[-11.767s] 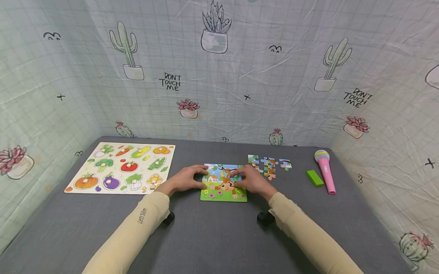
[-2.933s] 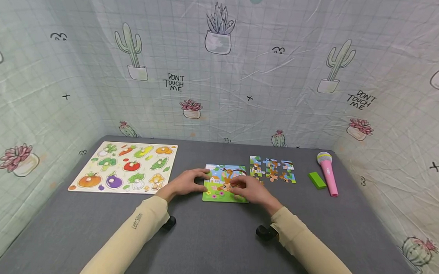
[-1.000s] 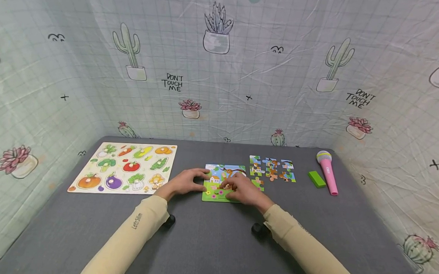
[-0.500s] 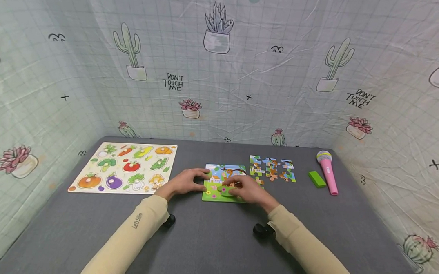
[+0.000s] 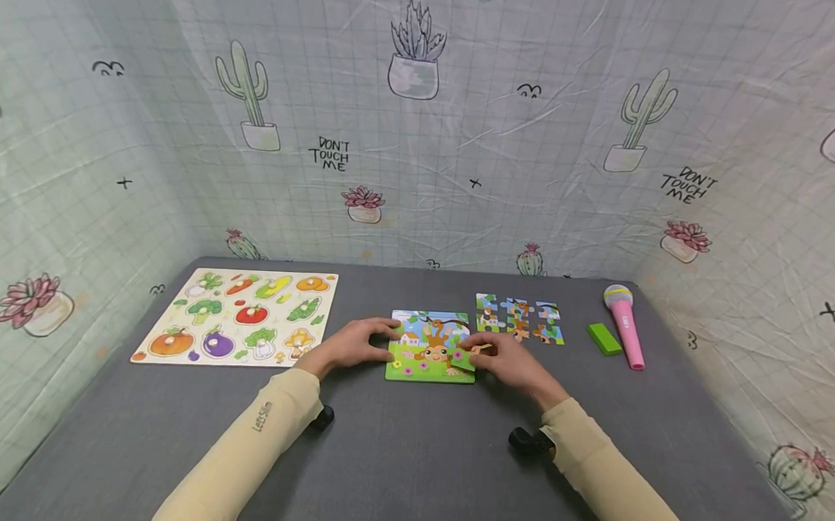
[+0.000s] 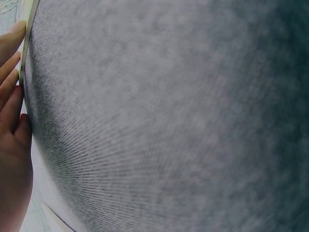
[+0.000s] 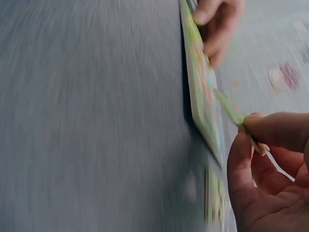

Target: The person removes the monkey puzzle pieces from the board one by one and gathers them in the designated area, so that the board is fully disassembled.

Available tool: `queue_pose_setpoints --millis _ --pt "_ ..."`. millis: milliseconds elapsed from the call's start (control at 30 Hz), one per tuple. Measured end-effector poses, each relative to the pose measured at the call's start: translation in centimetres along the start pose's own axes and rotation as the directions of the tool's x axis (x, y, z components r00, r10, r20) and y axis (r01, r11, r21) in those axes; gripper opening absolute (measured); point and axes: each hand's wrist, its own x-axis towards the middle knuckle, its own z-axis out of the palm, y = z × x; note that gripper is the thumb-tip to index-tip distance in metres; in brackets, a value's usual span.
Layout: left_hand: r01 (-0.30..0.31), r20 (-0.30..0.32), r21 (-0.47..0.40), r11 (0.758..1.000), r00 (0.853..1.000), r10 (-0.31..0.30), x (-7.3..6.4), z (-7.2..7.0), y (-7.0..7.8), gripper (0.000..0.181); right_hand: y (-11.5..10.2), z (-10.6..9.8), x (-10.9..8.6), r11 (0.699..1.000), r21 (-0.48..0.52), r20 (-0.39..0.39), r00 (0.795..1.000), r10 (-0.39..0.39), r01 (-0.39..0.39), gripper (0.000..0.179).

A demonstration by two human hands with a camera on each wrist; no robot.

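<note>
My left hand rests at the left edge of the monkey jigsaw puzzle board, thumb and index finger spread along it. In the left wrist view its fingers lie against the board's thin edge. My right hand pinches a green puzzle piece with a pink flower between thumb and fingertips, over the board's right side. The right wrist view shows this piece tilted and raised above the board. The board's surface displays a monkey, a house and flowers.
Several loose puzzle pieces lie in rows right of the board, partly behind my right hand. Farther right are a green block and a pink toy microphone. A vegetable puzzle board lies on the left. A patterned cloth stands behind the grey table.
Over several seconds, more pieces have joined the rows on the right. In the last second my right hand has lifted the flower piece and moved it rightward. The left hand has stayed put.
</note>
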Motion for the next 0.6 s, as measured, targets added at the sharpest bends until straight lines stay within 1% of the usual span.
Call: queue_pose_setpoints --millis 133,300,367,500,600 --pt "0.007 0.002 0.002 1.000 1.000 -0.007 0.1 -0.1 0.0 0.042 1.7 -2.3 -0.9 0.999 0.009 -0.064 0.997 0.040 -0.039 0.029" --pt "0.013 -0.001 0.010 1.000 1.000 -0.013 0.1 -0.1 0.0 0.042 3.5 -5.0 -2.0 0.992 0.040 -0.157 0.980 0.124 -0.119 0.035" --pt "0.014 0.000 0.017 1.000 1.000 -0.014 0.1 -0.2 0.0 0.041 4.0 -5.7 -2.3 0.990 0.016 -0.183 0.973 0.143 -0.143 0.036" --pt "0.012 0.004 0.018 1.000 1.000 -0.012 0.1 -0.1 0.0 0.041 4.6 -6.5 -2.6 0.983 -0.046 -0.209 0.964 0.163 -0.176 0.035" --pt "0.009 0.008 0.013 1.000 1.000 -0.010 0.2 -0.2 0.0 0.041 4.8 -6.7 -2.6 0.980 -0.082 -0.210 0.965 0.160 -0.180 0.035"
